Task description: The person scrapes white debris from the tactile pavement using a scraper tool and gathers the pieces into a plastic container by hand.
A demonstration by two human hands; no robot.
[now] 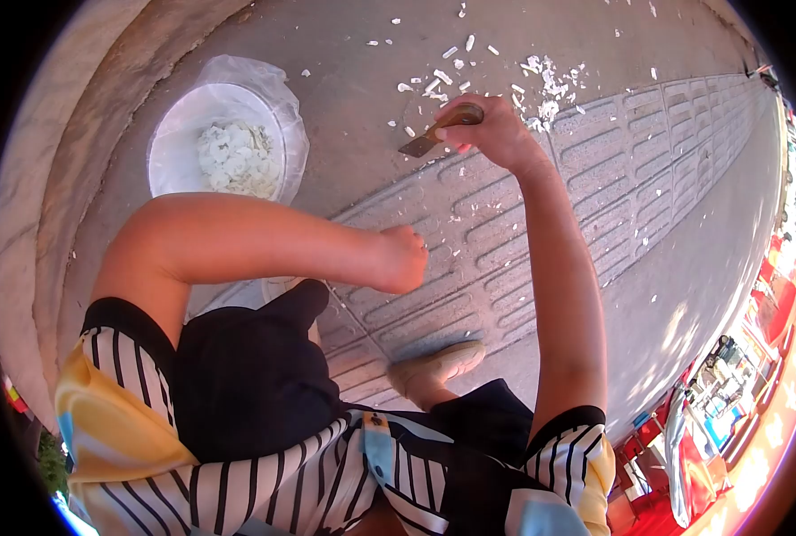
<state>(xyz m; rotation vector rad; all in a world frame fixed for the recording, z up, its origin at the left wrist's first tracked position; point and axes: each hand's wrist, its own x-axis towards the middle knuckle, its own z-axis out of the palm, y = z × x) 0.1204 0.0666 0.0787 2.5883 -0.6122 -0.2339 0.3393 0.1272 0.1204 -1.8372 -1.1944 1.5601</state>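
Note:
My right hand (492, 132) is closed around the brown handle of a small knife (442, 128), its short flat blade pointing left and down above the pavement. Lower and to the left, my left hand (402, 260) is curled with its fingers folded; whatever it may hold is hidden from view. A white bucket (167, 147) lined with a clear plastic bag stands at the upper left, left of both hands. Inside it lies a heap of white pieces (235, 154). White scraps (548, 87) are scattered on the ground beyond my right hand.
Ridged paving tiles (585, 161) run diagonally under and beyond my hands. A stone edge (76, 98) curves along the left. My shoe (451, 362) rests on the tiles below. Red items and stalls (720, 420) show at the far right.

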